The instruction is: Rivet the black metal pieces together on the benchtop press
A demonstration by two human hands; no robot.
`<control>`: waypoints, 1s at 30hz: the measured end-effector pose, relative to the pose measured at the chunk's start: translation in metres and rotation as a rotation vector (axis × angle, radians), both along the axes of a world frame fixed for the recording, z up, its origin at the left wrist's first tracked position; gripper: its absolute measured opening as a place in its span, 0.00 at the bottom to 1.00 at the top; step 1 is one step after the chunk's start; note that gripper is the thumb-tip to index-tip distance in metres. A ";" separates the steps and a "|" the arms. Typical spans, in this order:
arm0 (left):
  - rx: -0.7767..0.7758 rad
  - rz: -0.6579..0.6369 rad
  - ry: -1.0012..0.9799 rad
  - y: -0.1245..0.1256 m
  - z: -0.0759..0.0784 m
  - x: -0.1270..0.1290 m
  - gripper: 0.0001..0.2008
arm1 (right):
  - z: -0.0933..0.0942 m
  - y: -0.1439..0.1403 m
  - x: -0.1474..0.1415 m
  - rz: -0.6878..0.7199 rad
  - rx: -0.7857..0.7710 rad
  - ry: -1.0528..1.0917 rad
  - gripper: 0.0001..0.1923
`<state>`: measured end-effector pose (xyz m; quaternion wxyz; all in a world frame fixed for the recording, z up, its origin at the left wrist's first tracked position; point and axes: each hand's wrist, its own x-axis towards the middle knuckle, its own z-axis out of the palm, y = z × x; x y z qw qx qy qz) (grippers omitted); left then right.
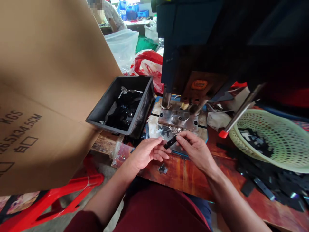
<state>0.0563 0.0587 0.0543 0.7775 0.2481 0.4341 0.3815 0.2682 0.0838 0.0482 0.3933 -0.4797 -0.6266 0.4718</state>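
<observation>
My right hand (195, 147) pinches one end of a small flat black strip (170, 142) with holes in it. Its other end reaches toward my left hand (150, 151), which lies palm up with the fingers apart; whether they touch the strip I cannot tell. Both hands are just in front of a press machine's metal die block (178, 118). Shiny scraps (166, 130) lie on the plate by the die. A yellowish peg-like piece (184, 105) shows under the press head (200, 84).
A black bin (142, 119) with dark parts stands left of the press. At right are a green basket (277, 161) and a pile of black strips (272, 183). A large cardboard box (55, 80) rises at left, and a red-tipped lever (223, 133) juts out right of the press.
</observation>
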 end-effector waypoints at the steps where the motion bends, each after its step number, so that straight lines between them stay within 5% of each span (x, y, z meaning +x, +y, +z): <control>1: -0.006 0.007 -0.005 0.000 -0.001 0.000 0.18 | -0.001 0.000 0.001 -0.004 0.092 -0.021 0.15; 5: 0.081 0.178 0.096 0.003 -0.001 0.002 0.16 | -0.005 0.000 0.013 0.073 0.379 -0.140 0.07; 9: 0.240 0.297 0.328 0.007 0.004 0.004 0.12 | -0.006 0.000 0.023 0.088 0.400 -0.217 0.15; 15: 0.406 0.261 0.501 0.012 0.013 0.008 0.09 | -0.002 0.000 0.017 0.091 0.506 -0.275 0.21; 21: 0.340 0.261 0.374 0.016 0.013 0.007 0.15 | -0.002 0.004 0.011 0.049 0.550 -0.290 0.12; 30: 0.191 0.167 0.208 0.023 0.006 0.009 0.21 | -0.007 0.007 0.015 -0.013 0.591 -0.333 0.14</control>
